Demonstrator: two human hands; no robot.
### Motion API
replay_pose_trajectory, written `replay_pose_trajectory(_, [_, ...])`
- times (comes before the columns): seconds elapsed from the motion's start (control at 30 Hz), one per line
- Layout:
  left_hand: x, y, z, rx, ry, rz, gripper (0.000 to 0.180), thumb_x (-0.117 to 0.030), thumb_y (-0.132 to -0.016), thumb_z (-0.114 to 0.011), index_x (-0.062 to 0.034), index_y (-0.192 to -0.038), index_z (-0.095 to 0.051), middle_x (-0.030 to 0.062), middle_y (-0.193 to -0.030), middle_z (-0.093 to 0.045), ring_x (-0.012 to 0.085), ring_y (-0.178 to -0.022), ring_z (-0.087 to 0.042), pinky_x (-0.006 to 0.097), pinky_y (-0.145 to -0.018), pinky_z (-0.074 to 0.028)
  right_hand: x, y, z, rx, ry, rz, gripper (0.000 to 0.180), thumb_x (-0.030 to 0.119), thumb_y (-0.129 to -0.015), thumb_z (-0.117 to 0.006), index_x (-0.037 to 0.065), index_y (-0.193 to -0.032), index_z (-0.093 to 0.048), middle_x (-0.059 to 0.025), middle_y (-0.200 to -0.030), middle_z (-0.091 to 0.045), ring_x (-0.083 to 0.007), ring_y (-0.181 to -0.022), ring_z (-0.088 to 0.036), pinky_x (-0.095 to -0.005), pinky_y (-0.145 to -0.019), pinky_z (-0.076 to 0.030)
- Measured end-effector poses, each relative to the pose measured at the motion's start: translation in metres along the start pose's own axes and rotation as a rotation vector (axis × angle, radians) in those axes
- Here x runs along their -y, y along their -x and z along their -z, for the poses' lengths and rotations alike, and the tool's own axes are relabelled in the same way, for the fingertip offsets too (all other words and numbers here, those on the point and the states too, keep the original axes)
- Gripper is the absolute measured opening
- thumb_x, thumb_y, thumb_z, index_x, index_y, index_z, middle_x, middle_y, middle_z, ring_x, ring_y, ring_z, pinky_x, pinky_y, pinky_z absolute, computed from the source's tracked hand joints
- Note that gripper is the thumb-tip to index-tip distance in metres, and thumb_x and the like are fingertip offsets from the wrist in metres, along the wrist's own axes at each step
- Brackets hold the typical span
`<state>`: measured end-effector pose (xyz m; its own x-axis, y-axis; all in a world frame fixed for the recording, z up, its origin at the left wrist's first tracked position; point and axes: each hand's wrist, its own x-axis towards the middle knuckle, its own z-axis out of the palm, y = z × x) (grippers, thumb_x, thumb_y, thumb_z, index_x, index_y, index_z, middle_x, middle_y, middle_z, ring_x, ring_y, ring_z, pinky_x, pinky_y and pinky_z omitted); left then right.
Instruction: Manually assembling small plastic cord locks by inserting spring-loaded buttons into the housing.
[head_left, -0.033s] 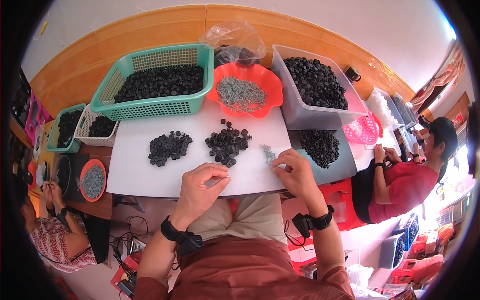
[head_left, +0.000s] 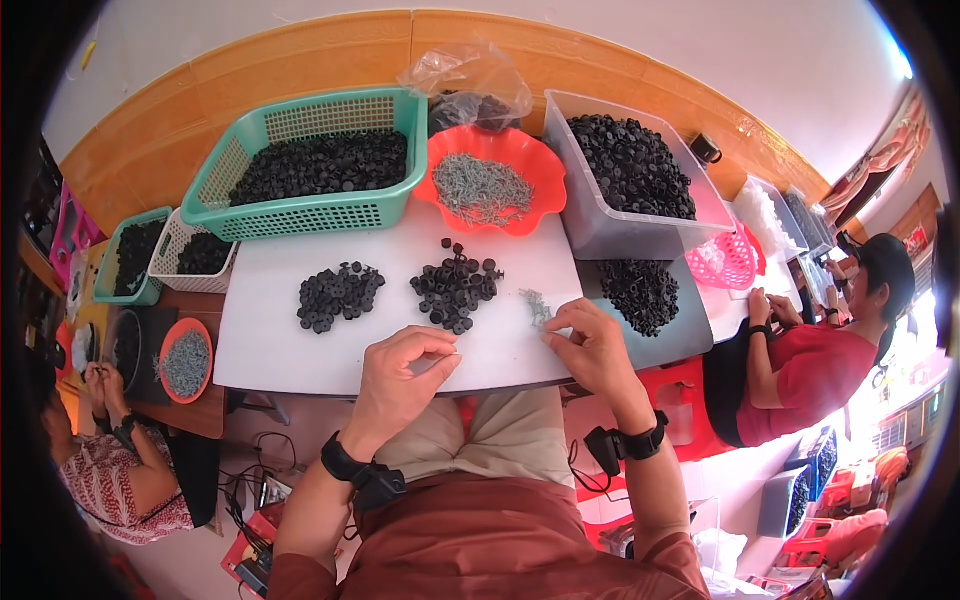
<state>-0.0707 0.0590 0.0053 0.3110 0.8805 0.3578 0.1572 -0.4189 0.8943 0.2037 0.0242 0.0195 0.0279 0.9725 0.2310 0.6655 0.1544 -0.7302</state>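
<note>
My left hand (head_left: pixel 402 378) is just above the front edge of the white tabletop (head_left: pixel 270 357). Its thumb and forefinger meet in a pinch, with a tiny pale speck at the tips that is too small to name. My right hand (head_left: pixel 592 345) is closed too, thumb and forefinger together beside a small heap of grey screws (head_left: pixel 534 303); whether a screw is between them I cannot tell. Beyond my left hand lies a pile of black round plastic parts (head_left: pixel 455 290). Farther left is a second pile of black disc-shaped parts (head_left: pixel 340 297).
A green basket (head_left: pixel 310 220) of black parts, a red bowl (head_left: pixel 545 205) of screws and a clear bin (head_left: pixel 640 225) line the back. Small black rings (head_left: pixel 640 297) lie on a dark mat at right. Co-workers sit at left (head_left: pixel 125 470) and right (head_left: pixel 815 375).
</note>
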Motion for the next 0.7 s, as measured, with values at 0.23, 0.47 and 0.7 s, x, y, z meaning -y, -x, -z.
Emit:
replay_pose_trajectory(0.23, [0.003, 0.001, 0.002, 0.013, 0.104, 0.073, 0.009, 0.004, -0.085, -0.075, 0.0022, -0.094, -0.073, 0.0129, -0.107, -0.073, 0.0169, -0.095, -0.070, 0.029, -0.086, -0.057, 0.001, 0.008, -0.001, -0.077, -0.170, -0.067, 0.012, 0.002, -0.086, -0.072, 0.000, -0.097, -0.072, -0.0021, -0.081, -0.067, -0.0032, -0.055, -0.047, -0.0247, -0.050, -0.039])
replay_pose_trajectory(0.47, [0.002, 0.005, -0.002, 0.011, 0.380, 0.156, 0.010, 0.002, -0.090, -0.073, 0.0036, -0.099, -0.074, 0.0131, -0.114, -0.072, 0.0144, -0.098, -0.069, 0.027, -0.086, -0.058, 0.012, 0.017, -0.002, -0.032, -0.206, -0.126, 0.015, 0.003, -0.090, -0.068, -0.002, -0.104, -0.072, -0.0041, -0.081, -0.066, -0.0047, -0.057, -0.051, -0.0238, -0.049, -0.041])
replay_pose_trajectory(0.7, [0.001, 0.009, -0.011, 0.039, 0.661, 0.302, 0.017, 0.003, -0.092, -0.071, 0.0021, -0.109, -0.071, 0.0158, -0.116, -0.072, 0.0166, -0.094, -0.071, 0.030, -0.087, -0.058, 0.031, 0.019, -0.015, -0.011, -0.412, 0.189, 0.025, -0.004, -0.100, -0.056, -0.003, -0.122, -0.065, -0.0106, -0.099, -0.062, -0.0150, -0.076, -0.064, -0.0269, -0.067, -0.056])
